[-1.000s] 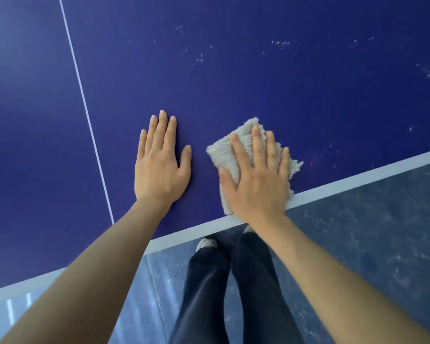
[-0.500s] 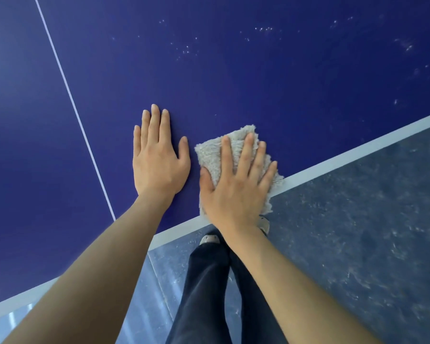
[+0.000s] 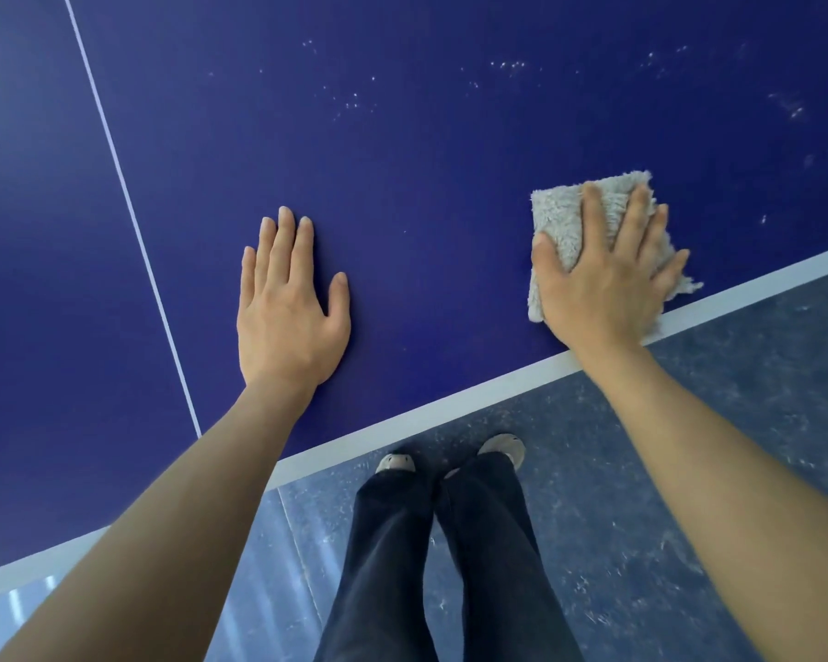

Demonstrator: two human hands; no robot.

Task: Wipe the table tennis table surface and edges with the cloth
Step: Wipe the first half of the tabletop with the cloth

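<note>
There is one table (image 3: 450, 160), one cloth (image 3: 561, 217), a left hand (image 3: 290, 312), a right hand (image 3: 598, 291) and two shoes (image 3: 395, 463).

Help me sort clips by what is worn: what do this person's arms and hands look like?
The left hand and right hand are bare: no gloves, rings or nail polish show. The left arm and right arm are bare to the frame edge, with no sleeve, watch or bracelet in view.
</note>
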